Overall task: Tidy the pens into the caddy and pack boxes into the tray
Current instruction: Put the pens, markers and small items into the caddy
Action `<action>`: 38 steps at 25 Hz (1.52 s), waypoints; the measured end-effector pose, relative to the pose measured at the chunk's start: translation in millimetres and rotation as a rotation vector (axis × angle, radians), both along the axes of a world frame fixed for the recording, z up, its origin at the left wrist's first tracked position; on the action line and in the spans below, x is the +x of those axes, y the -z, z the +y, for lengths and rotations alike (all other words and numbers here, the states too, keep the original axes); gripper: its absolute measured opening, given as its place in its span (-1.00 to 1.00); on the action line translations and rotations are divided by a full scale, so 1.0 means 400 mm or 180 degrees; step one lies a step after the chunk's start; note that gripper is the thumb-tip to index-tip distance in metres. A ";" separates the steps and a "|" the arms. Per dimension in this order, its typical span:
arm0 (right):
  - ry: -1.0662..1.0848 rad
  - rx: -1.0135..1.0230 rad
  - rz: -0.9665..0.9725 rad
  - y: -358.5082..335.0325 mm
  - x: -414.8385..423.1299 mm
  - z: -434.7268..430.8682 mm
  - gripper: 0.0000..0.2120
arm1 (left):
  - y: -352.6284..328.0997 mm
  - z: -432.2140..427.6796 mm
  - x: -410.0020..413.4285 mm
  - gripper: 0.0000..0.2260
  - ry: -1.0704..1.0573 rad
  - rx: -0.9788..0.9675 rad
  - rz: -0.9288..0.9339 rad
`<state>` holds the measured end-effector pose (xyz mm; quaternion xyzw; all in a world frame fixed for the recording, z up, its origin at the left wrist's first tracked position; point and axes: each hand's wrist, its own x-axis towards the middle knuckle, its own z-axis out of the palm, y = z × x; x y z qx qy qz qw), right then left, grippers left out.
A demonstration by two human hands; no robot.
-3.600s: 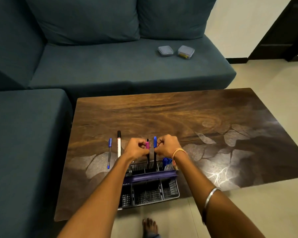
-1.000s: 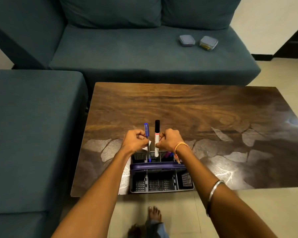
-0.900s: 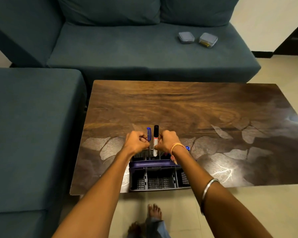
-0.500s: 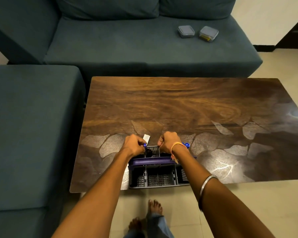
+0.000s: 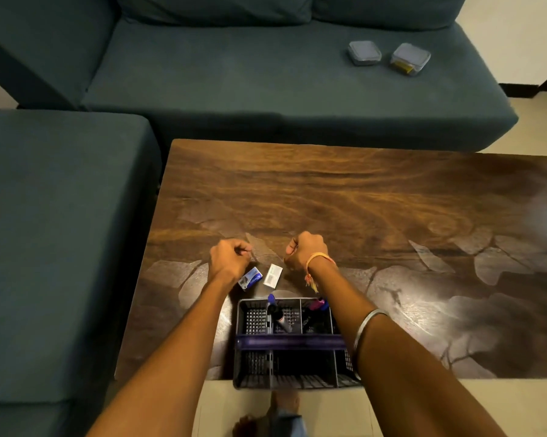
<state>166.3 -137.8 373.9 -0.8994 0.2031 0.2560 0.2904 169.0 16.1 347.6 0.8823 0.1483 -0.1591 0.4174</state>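
Left hand [image 5: 229, 258] and right hand [image 5: 303, 252], both curled into empty fists beyond the caddy [image 5: 291, 342]. Two boxes, blue box [image 5: 250, 278] and white box [image 5: 272, 275], flat between fists and caddy. At least three pens [image 5: 278, 315] inside the caddy's far compartments. Wooden table [image 5: 329, 200] beneath; teal sofa [image 5: 234, 74] beyond, bearing two lidded containers [image 5: 364, 53].

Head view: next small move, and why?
Likely lower the left hand to pinch the small blue-and-white box beside it: pens stand in the grey slotted caddy, that hand and the right hand are empty, and the white box lies loose on the wooden table.
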 end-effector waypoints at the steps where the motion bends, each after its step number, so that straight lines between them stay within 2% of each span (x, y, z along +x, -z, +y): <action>1: -0.0080 -0.0024 0.0121 0.027 0.001 0.006 -0.83 | 0.032 0.004 0.001 -0.80 0.0006 0.0023 0.0094; 4: -0.0370 -0.0106 0.0567 0.097 -0.005 0.027 -0.61 | 0.115 0.015 -0.005 -0.79 0.0245 0.0103 0.0526; 6: -0.0541 -0.0187 0.0780 0.135 -0.004 0.036 -0.46 | 0.157 0.019 -0.008 -0.70 0.0558 0.0281 0.0793; 9: -0.0825 -0.0229 0.0870 0.164 -0.002 0.045 -0.27 | 0.178 0.010 -0.009 -0.53 0.0934 0.0610 0.0773; 11: -0.0951 -0.0293 0.0860 0.179 0.001 0.054 -0.24 | 0.191 0.003 -0.005 -0.47 0.1126 0.0851 0.0678; 16: -0.1106 -0.0624 0.0628 0.203 0.012 0.072 -0.34 | 0.213 0.000 -0.003 -0.53 0.1394 0.1226 0.0617; 19: -0.0972 -0.0533 0.0602 0.200 0.009 0.065 -0.46 | 0.201 -0.005 -0.017 -0.52 0.1313 0.1230 0.0577; 23: -0.0154 0.0109 0.0435 0.154 0.019 0.048 -0.76 | 0.160 0.017 -0.021 -0.49 0.0425 0.0379 0.0523; 25: 0.0143 0.0334 0.0227 0.105 0.026 0.048 -0.74 | 0.125 0.035 -0.014 -0.50 0.0137 -0.0045 0.0403; 27: 0.0272 0.0472 0.0063 0.050 0.025 0.051 -0.71 | 0.070 0.045 -0.010 -0.60 -0.0067 -0.0463 0.0286; 29: 0.0273 0.0540 0.0006 -0.002 0.011 0.056 -0.80 | 0.019 0.048 -0.013 -0.77 -0.0255 -0.0737 0.0180; 30: 0.0267 0.0600 -0.0027 -0.028 -0.002 0.059 -0.81 | -0.010 0.049 -0.020 -0.80 -0.0337 -0.0868 0.0168; 33: 0.0259 0.0675 -0.0140 -0.089 -0.036 0.077 -0.73 | -0.069 0.052 -0.048 -0.74 -0.0444 -0.1057 0.0188; 38: 0.0270 0.0340 -0.0297 -0.176 -0.106 0.098 -0.78 | -0.132 0.076 -0.101 -0.70 -0.0321 -0.1047 0.0211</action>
